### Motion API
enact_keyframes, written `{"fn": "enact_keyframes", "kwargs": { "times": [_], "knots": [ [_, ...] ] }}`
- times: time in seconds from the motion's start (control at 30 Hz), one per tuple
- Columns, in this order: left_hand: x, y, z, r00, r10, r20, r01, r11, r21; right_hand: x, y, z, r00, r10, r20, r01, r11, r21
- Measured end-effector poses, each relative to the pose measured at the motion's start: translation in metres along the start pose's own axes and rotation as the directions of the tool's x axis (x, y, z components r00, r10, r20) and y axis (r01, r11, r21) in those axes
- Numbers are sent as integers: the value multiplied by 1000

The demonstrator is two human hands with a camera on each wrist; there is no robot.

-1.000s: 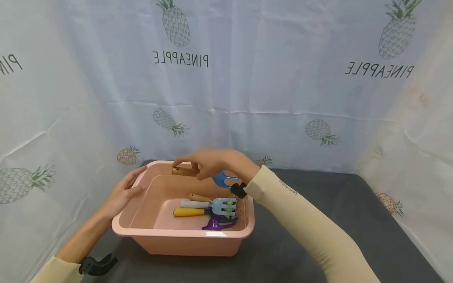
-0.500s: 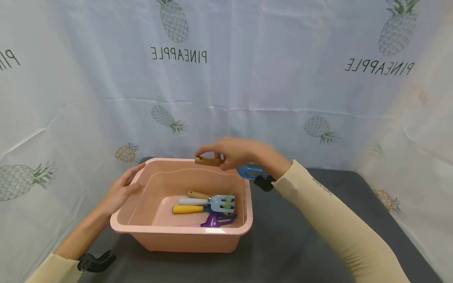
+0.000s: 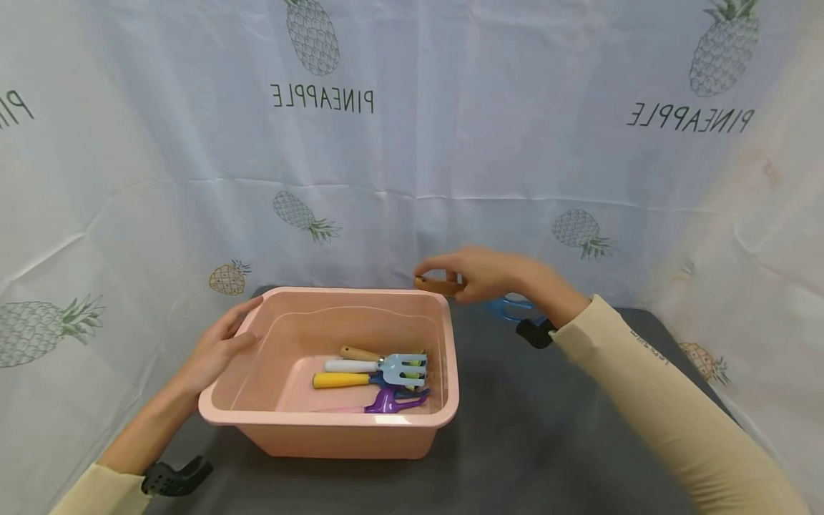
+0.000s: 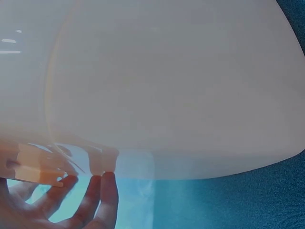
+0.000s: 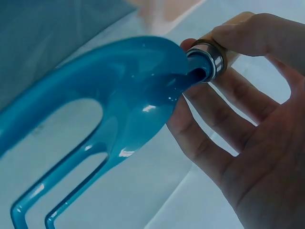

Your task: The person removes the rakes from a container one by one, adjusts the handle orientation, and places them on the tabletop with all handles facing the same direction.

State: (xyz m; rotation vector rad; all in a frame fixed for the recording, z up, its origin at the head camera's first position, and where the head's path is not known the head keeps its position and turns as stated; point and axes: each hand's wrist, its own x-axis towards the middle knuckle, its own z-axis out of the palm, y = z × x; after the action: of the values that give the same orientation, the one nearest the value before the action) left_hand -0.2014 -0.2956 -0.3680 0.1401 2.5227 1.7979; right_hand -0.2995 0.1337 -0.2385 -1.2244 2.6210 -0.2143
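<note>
A blue hand fork [image 5: 128,90] with a wooden handle [image 3: 433,285] is in my right hand [image 3: 486,275]. The thumb and fingers pinch its handle near the metal collar [image 5: 212,57], and the tines point back toward the wrist. This hand is above the dark table, just past the far right corner of a pink tub [image 3: 328,420]. My left hand [image 3: 222,350] holds the tub's left rim, its fingertips [image 4: 108,186] touching the plastic. Inside lie a light-blue fork [image 3: 404,369] with a white handle, a yellow-handled tool [image 3: 341,380], a purple-headed tool [image 3: 385,402] and another wooden handle [image 3: 358,353].
The dark table [image 3: 534,429] extends right of the tub. A white curtain [image 3: 450,143] printed with pineapples hangs behind and at both sides. The tub's raised rim surrounds the tools, which overlap each other at its right end.
My right hand has carried the blue hand fork rightward, from above the tub to beyond its right rim. The left hand keeps its hold, and the other tools lie as before.
</note>
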Motion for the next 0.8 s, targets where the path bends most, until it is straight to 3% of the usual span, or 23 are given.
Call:
{"fn": "enact_keyframes", "kwargs": {
  "times": [0.33, 0.8],
  "knots": [
    [-1, -1, -1, 1000, 22, 0, -22, 998, 57, -27, 51, 15, 998, 50, -25, -52, 995, -85],
    [-2, -1, 0, 1000, 22, 5, -22, 999, 31, -23, 108, 72, 993, 118, 11, -118, 992, -40]
  ]
}}
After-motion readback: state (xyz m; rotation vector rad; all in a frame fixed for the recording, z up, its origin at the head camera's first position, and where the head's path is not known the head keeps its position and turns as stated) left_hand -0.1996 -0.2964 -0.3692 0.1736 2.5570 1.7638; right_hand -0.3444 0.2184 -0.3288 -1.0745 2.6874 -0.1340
